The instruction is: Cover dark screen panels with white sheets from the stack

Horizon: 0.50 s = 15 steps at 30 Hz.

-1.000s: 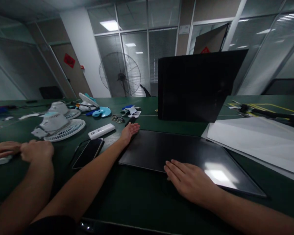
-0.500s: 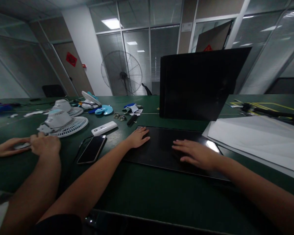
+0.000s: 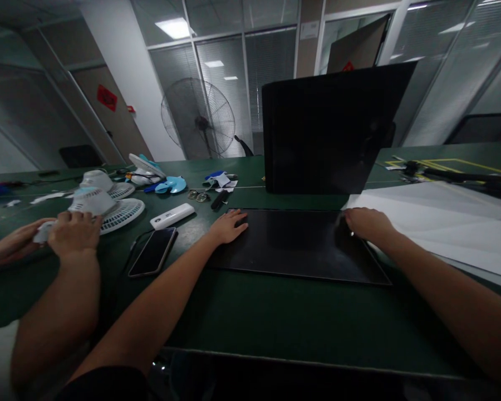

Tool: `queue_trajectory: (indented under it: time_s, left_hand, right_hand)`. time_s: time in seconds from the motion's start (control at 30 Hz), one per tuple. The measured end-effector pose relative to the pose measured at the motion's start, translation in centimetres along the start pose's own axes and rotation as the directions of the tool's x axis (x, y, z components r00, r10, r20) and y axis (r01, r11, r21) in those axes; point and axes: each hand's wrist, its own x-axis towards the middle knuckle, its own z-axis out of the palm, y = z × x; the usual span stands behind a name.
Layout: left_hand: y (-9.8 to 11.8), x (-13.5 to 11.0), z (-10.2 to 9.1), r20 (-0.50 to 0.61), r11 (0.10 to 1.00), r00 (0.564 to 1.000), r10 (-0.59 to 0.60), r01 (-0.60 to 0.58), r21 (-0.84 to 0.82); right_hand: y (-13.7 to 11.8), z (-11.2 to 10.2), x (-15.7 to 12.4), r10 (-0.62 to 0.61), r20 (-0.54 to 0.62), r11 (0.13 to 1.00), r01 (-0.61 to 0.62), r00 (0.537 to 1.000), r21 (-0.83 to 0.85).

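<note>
A flat black panel (image 3: 296,245) lies on the green table (image 3: 275,328) in front of me. My left hand (image 3: 229,225) rests on its far left corner, fingers stretched flat over the surface. My right hand (image 3: 367,223) is at the far right corner, knuckles up, fingers curled over the panel's edge. Behind the panel an upright black board (image 3: 329,128) stands on the table.
A phone (image 3: 153,252) and a white power bank (image 3: 172,215) lie left of the panel. A co-worker's hands (image 3: 73,231) handle white fan parts (image 3: 108,209) at far left. White sheets (image 3: 438,223) cover the right. A standing fan (image 3: 198,120) is behind the table.
My right hand slid from the panel's near middle to its far right corner. My left hand settled on the far left corner. The co-worker's hands moved up to the fan parts.
</note>
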Motion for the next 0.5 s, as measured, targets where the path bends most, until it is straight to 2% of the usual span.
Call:
queue_trajectory:
  time_s: [0.27, 0.43, 0.5]
  left_hand:
    - [0.5, 0.1, -0.5, 0.002, 0.988, 0.988, -0.155, 0.155, 0.022]
    - [0.6, 0.1, -0.5, -0.022, 0.973, 0.974, -0.227, 0.227, 0.032]
    - [0.4, 0.1, -0.3, -0.040, 0.983, 0.983, -0.181, 0.181, 0.000]
  right_hand:
    - [0.2, -4.0, -1.9, 0.116, -0.109, 0.993, -0.118, 0.987, -0.006]
    - [0.3, -4.7, -2.6, 0.145, -0.224, 0.989, -0.140, 0.964, 0.037]
    - [0.0, -4.8, -2.7, 0.111, -0.303, 0.994, -0.103, 0.946, 0.044]
